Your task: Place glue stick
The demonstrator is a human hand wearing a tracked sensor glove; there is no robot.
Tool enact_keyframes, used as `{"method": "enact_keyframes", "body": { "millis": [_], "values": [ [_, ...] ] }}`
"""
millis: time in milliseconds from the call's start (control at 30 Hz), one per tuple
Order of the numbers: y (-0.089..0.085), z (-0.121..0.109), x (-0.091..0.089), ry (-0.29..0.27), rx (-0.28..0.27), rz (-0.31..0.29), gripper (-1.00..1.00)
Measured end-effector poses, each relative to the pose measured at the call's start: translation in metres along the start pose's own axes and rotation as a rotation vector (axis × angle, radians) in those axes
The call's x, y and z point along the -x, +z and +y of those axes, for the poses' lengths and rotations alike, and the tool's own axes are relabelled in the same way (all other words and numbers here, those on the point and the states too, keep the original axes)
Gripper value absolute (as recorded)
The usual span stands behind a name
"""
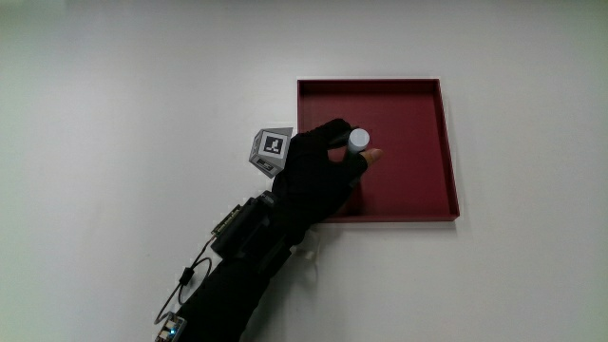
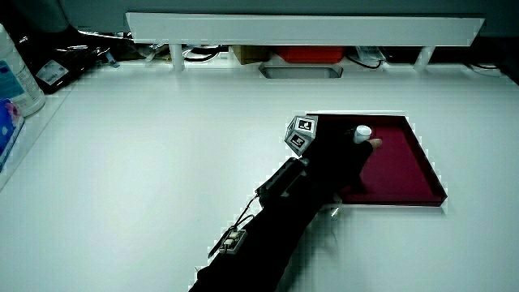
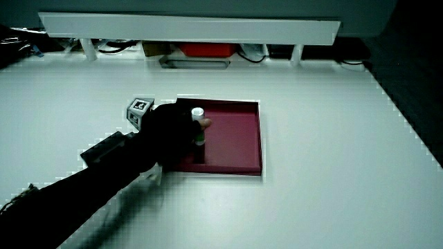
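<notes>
Glue stick [image 1: 358,141] upright, body mostly hidden by hand [image 1: 318,176], over red tray [image 1: 418,190]

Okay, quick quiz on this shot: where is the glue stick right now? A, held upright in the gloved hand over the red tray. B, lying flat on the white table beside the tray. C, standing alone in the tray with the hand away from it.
A: the hand grips the glue stick upright, white cap up, over the red tray.

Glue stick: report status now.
Hand shut on glue stick, held upright over the red tray. Not yet released. Nothing in the way.
</notes>
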Motion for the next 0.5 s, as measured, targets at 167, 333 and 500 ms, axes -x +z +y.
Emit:
{"method": "enact_keyframes", "body": {
  "millis": [167, 333, 500],
  "values": [
    [0.0, -0.001, -0.001, 0.0, -0.002, -0.004, -0.43],
    [-0.001, -0.003, 0.0, -0.003, -0.017, 0.003, -0.57],
    [-0.002, -0.005, -0.002, -0.033, -0.039, 0.026, -0.7]
  ]
}}
